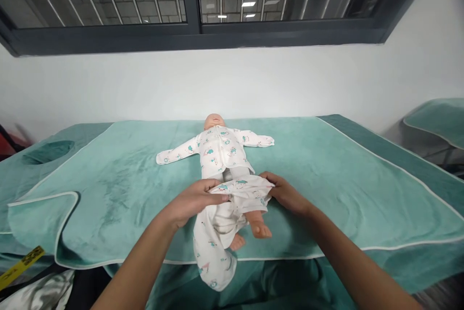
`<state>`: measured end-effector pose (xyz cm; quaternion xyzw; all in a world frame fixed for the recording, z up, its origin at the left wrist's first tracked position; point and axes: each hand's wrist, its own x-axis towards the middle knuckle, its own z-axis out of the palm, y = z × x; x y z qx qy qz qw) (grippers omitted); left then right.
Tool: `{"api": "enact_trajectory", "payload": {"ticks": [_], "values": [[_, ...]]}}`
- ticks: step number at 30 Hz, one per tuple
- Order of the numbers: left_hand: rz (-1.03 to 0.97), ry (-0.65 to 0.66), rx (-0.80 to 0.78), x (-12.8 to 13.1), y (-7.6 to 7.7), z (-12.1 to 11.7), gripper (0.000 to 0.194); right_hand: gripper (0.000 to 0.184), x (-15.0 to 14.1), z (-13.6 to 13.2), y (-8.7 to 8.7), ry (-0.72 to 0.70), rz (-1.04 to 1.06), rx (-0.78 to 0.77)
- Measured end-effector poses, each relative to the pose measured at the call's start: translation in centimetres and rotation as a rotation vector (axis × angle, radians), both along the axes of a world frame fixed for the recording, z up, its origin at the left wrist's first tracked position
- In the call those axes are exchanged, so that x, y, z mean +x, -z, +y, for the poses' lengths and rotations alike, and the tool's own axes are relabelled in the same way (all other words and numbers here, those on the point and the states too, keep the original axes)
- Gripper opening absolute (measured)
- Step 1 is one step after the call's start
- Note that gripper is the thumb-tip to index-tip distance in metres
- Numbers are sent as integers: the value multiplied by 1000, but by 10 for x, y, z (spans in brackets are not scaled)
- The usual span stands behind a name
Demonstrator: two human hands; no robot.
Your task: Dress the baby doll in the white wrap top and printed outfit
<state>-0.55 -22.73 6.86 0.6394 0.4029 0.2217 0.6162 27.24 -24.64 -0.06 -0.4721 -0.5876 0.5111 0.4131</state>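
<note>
Pinching printed baby pants (250,194) from either side, left fingers (216,199) and right fingers (272,179) have the doll's torso (222,148) just beyond them; lettering on the yellow strap (21,267) is unreadable.

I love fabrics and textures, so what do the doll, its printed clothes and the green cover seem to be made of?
Doll: probably smooth vinyl or similar plastic, given its even colour and moulded toes.
Printed clothes: thin, matte fabric, likely cotton, judging by the soft folds.
Green cover: plush, velvety, perhaps synthetic fleece, since darker brushed patches show in its pile.
</note>
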Motion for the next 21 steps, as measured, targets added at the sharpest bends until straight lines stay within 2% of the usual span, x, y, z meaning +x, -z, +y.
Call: {"api": "enact_trajectory", "payload": {"ticks": [2, 6, 8, 10, 12, 14, 16, 18, 21], "values": [[46, -113, 83, -3, 0, 0, 20, 15, 6, 1, -2, -102, -35, 2], [268, -553, 588, 4, 6, 4, 2, 19, 6, 5, -5, -223, -141, 51], [334, -629, 733, 11, 7, 6, 9, 22, 6, 6, -8, -239, -215, 78], [298, -581, 647, 17, 4, 4, 12, 23, 7, 6, -14, -260, -277, 105], [171, -483, 401, 22, -3, -1, 11, 24, 7, 4, -25, -282, -274, 149], [21, -399, 139, 25, -12, -9, 11, 28, 2, 2, -40, -264, -187, 198], [-97, -336, -51, 26, -21, -18, 14, 32, -11, -1, -58, -231, -88, 206], [-168, -264, -145, 25, -27, -26, 17, 33, -30, -1, -73, -234, -94, 183], [-223, -174, -171, 16, -29, -30, 20, 34, -57, 1, -90, -294, -284, 145]]}}
